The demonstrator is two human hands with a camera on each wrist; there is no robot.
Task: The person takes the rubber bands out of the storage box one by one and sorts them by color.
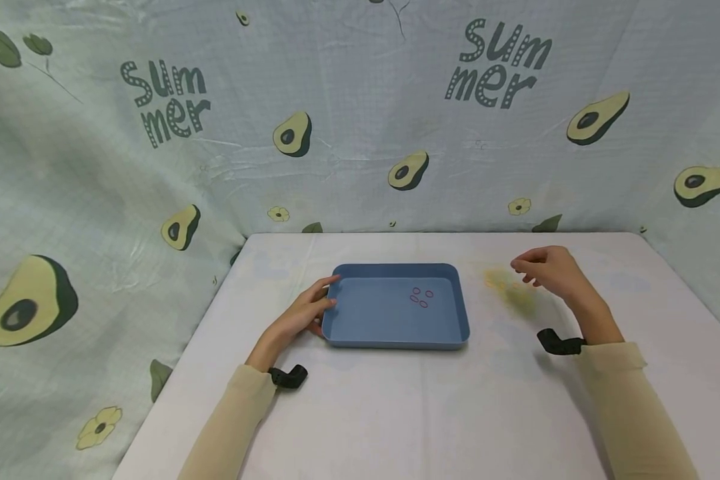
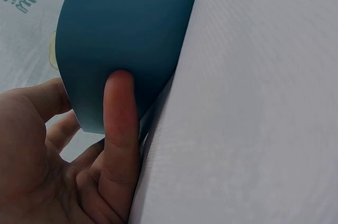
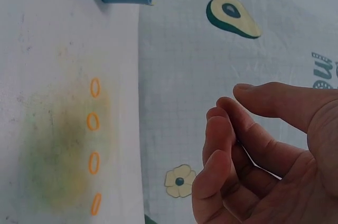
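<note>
A shallow blue tray (image 1: 396, 320) lies flat on the table. My left hand (image 1: 305, 310) grips its left side, some fingers over the rim; in the left wrist view one finger (image 2: 120, 113) presses the outer wall. Several small thin red loops, like rubber bands (image 1: 423, 294), lie inside, right of the middle. My right hand (image 1: 549, 270) hovers over the table to the tray's right, fingers loosely bent. In the right wrist view a small gap shows between thumb and fingertips, with nothing visible in it. Beneath it several orange loops (image 3: 94, 122) lie in a row on the table.
The white table (image 1: 360, 413) has a yellow-green stain (image 1: 519, 297) beside the orange loops. A cloth (image 1: 348, 80) printed with avocados and lettering hangs behind the table and along its sides. Each wrist carries a black camera mount (image 1: 557, 342).
</note>
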